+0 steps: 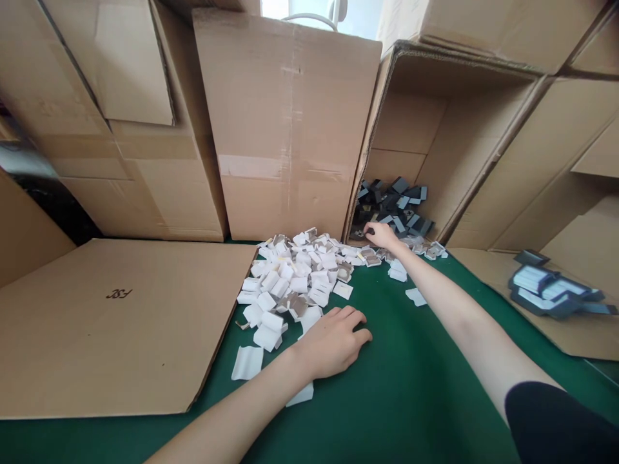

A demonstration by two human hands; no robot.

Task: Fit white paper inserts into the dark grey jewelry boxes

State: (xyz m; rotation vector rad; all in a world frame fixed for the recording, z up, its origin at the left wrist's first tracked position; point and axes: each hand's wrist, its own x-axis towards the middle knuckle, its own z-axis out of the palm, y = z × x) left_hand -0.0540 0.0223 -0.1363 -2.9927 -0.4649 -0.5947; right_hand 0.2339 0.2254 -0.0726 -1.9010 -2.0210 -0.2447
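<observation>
My left hand (333,341) hovers low over or rests on the green table, palm down, its fingers loosely bent and apart with nothing seen in them. It lies beside a heap of small white folded pieces (300,283), with a few white pieces partly under the wrist. My right hand (382,236) reaches to the open mouth of a cardboard box (406,129). Its thumb and fingers are bent together near a pile of small dark grey and black folded pieces (396,203) in the box. What they pinch, if anything, I cannot make out.
A flat cardboard sheet (120,348) covers the left of the green table (401,386). Large cartons (290,122) stand along the back. On a cardboard flap (493,270) at right lie stacked grey and white pieces (551,290). Loose white pieces (416,296) lie near my right forearm.
</observation>
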